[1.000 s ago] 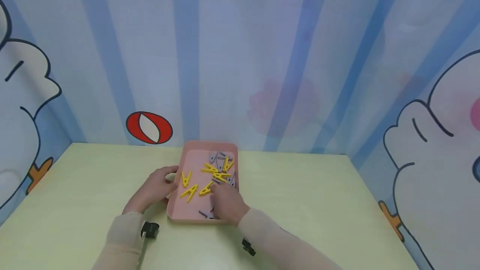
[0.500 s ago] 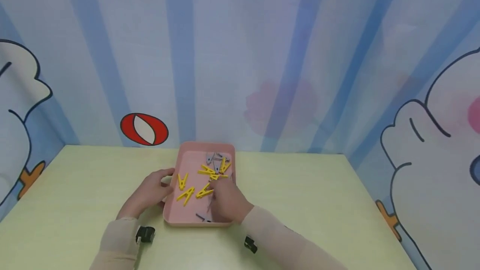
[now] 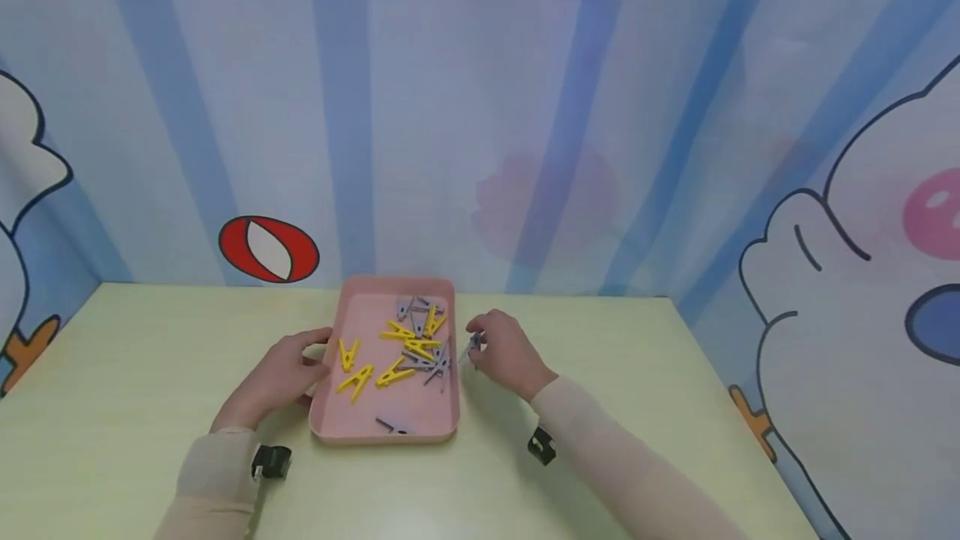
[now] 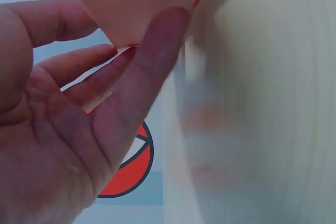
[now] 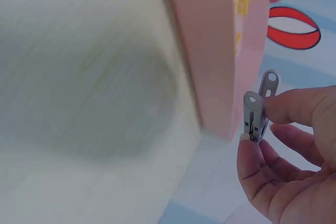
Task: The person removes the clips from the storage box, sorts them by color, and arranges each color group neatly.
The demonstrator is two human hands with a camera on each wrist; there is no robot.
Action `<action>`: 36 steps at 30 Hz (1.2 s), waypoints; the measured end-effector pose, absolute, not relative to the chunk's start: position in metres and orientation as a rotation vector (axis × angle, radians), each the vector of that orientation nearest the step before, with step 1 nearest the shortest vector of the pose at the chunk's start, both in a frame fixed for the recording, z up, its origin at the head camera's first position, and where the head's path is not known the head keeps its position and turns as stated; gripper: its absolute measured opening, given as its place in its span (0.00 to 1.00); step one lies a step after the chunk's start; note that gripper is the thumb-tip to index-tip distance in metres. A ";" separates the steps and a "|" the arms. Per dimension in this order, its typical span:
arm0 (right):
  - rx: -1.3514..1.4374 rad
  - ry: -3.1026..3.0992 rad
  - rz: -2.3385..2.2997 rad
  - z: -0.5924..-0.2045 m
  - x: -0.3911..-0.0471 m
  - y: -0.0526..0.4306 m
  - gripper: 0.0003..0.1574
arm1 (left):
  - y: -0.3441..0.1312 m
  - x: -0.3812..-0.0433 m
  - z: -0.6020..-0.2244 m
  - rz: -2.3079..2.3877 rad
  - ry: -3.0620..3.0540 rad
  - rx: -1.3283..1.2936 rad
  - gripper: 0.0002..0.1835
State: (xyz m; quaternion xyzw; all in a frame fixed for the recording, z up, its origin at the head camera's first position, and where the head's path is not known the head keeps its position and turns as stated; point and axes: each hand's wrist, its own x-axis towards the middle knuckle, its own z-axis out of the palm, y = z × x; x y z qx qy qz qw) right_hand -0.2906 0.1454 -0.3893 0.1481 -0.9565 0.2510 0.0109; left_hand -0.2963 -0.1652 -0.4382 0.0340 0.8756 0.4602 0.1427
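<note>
A pink tray on the table holds yellow clothespins and grey clothespins, most of them toward its right side. My left hand rests against the tray's left wall, its fingers loosely spread. The left wrist view shows those fingertips touching the pink wall. Just past the right wall, my right hand pinches a grey clothespin between thumb and fingers. That clothespin hangs above the table, apart from the tray.
The pale yellow table extends on both sides of the tray. Behind it hangs a blue striped backdrop with cartoon figures. A dark grey clothespin lies alone near the tray's front wall.
My right hand has lifted out of the tray and moved right, past its wall, carrying a grey clothespin. The left hand stays at the tray's left wall. The head view has shifted slightly.
</note>
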 end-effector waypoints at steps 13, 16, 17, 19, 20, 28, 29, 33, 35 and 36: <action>0.475 -2.971 0.729 -0.407 -0.309 0.185 0.17 | -0.166 -0.296 -0.440 1.309 2.519 0.103 0.35; 0.431 -3.005 0.688 -0.412 -0.317 0.189 0.17 | -0.166 -0.295 -0.439 1.308 2.513 0.118 0.35; 0.416 -3.015 0.671 -0.414 -0.320 0.191 0.17 | -0.166 -0.295 -0.439 1.307 2.513 0.121 0.35; 0.401 -3.024 0.637 -0.416 -0.327 0.193 0.17 | -0.166 -0.295 -0.438 1.303 2.518 0.126 0.35; 0.402 -3.027 0.622 -0.416 -0.330 0.194 0.18 | -0.165 -0.295 -0.438 1.300 2.523 0.125 0.35; 0.402 -3.029 0.543 -0.428 -0.355 0.199 0.20 | -0.166 -0.294 -0.438 1.320 2.545 0.160 0.33; 0.408 -3.031 0.540 -0.430 -0.357 0.201 0.20 | -0.164 -0.294 -0.439 1.327 2.550 0.170 0.32; 0.441 -3.024 0.538 -0.440 -0.365 0.205 0.19 | -0.164 -0.294 -0.442 1.336 2.564 0.170 0.32; 0.446 -3.021 0.544 -0.443 -0.368 0.205 0.18 | -0.164 -0.296 -0.442 1.325 2.572 0.161 0.33; 0.444 -3.021 0.547 -0.443 -0.370 0.206 0.18 | -0.163 -0.297 -0.441 1.323 2.574 0.157 0.33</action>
